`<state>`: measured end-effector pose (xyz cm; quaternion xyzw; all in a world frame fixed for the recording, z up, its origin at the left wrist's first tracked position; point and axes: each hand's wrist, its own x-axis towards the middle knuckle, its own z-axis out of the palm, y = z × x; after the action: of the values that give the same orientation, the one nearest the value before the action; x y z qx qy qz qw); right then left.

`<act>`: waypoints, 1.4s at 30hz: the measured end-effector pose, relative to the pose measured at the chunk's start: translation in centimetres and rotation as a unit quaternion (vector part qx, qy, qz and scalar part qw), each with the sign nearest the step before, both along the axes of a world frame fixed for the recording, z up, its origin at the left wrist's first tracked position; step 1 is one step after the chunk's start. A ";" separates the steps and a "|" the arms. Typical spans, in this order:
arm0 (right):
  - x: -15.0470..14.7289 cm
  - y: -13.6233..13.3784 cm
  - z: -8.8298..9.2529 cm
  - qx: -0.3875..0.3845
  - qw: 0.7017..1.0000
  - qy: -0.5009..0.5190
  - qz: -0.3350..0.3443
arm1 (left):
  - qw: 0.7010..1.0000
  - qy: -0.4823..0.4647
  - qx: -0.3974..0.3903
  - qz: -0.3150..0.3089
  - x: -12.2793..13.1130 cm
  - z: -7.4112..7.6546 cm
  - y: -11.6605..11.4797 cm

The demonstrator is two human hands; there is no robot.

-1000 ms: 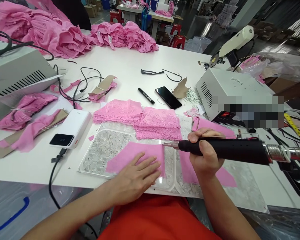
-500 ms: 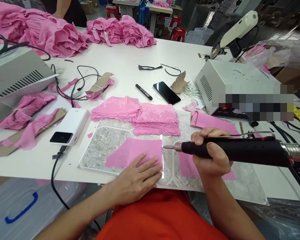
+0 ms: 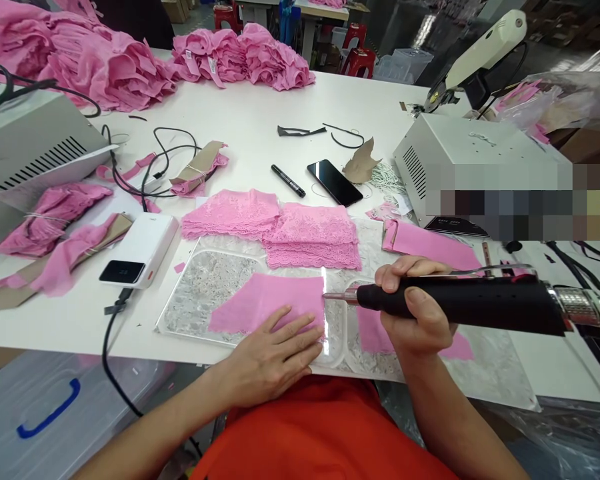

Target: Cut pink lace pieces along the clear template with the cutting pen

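A pink fabric piece (image 3: 253, 303) with a slanted left side lies flat on a clear plastic template (image 3: 180, 313). My left hand (image 3: 275, 360) rests on its lower right part, fingers stretched out. In my right hand (image 3: 420, 310) is a black handpiece with a pointed metal tip (image 3: 460, 301), held level with the fingers wrapped round it. The tip points left and meets the fabric's right edge; whether it presses down I cannot tell. Another pink fabric piece (image 3: 375, 330) lies under the right side, partly hidden by my right hand. Two stacks of pink lace (image 3: 230, 213) lie just behind.
A white power bank (image 3: 153, 250) with a cable stands at left. Farther back are a marker (image 3: 288, 181), a phone (image 3: 335, 182) and heaps of pink garments (image 3: 110, 67). Grey vented boxes (image 3: 475, 167) flank the work area. A folded pink strip (image 3: 430, 243) lies behind my right hand.
The handpiece and my right hand have shifted slightly left, the tip now closer against the fabric's edge. My left hand stays in place. The view has tilted a little.
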<state>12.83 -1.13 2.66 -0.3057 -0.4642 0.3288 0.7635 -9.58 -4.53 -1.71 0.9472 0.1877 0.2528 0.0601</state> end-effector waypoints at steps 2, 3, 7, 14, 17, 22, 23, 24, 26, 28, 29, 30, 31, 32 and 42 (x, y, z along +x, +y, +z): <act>0.0 0.0 0.0 0.000 1.000 -0.004 0.003 | 1.000 -0.002 0.001 0.001 0.0 0.0 0.0; 0.1 -0.1 0.0 -0.001 1.000 -0.005 0.005 | 1.000 -0.003 0.001 0.001 0.0 0.0 0.0; 0.2 -0.2 0.1 -0.005 1.000 -0.013 0.009 | 1.000 -0.003 0.001 0.000 0.1 0.0 0.0; 0.1 -0.1 0.1 -0.004 0.999 -0.036 0.007 | 1.000 0.012 0.001 -0.006 0.0 -0.2 0.0; 0.1 -0.1 0.2 -0.009 0.999 -0.035 0.006 | 1.000 0.018 -0.005 -0.007 -0.1 -0.1 0.0; 0.7 -1.0 0.5 -0.026 0.999 -0.018 0.012 | 1.000 0.017 -0.014 -0.013 -0.1 0.1 -0.1; 0.8 -1.2 0.6 -0.034 0.999 -0.017 0.016 | 1.000 0.017 -0.016 -0.014 -0.1 0.1 -0.1; 0.9 -1.5 0.6 -0.041 0.999 -0.016 0.022 | 1.000 0.017 -0.018 -0.015 -0.1 0.1 -0.2; 0.9 -2.0 0.6 -0.048 0.998 -0.017 0.037 | 0.999 0.018 -0.020 -0.018 -0.1 0.1 -0.2; 0.9 -2.3 0.6 -0.045 0.998 -0.019 0.050 | 0.999 0.019 -0.021 -0.019 -0.1 0.1 -0.2; 0.9 -2.4 0.6 -0.042 0.997 -0.020 0.055 | 0.999 0.019 -0.020 -0.019 -0.1 0.1 -0.1; 0.9 -2.5 0.5 -0.040 0.997 -0.021 0.058 | 0.999 0.018 -0.019 -0.019 -0.1 0.1 -0.1; 0.9 -2.5 0.5 -0.041 0.997 -0.023 0.060 | 0.999 0.018 -0.019 -0.019 -0.1 0.1 -0.1; 0.8 -2.5 0.4 -0.042 0.997 -0.026 0.062 | 0.999 0.019 -0.019 -0.018 -0.1 0.1 -0.1; 0.9 -2.8 0.4 -0.050 0.995 -0.049 0.065 | 1.000 0.005 -0.018 -0.018 0.0 -0.2 -0.3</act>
<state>13.74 -3.92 3.07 -0.3281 -0.5028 0.3854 0.7007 -9.63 -4.81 -1.88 0.9505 0.1753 0.2434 0.0807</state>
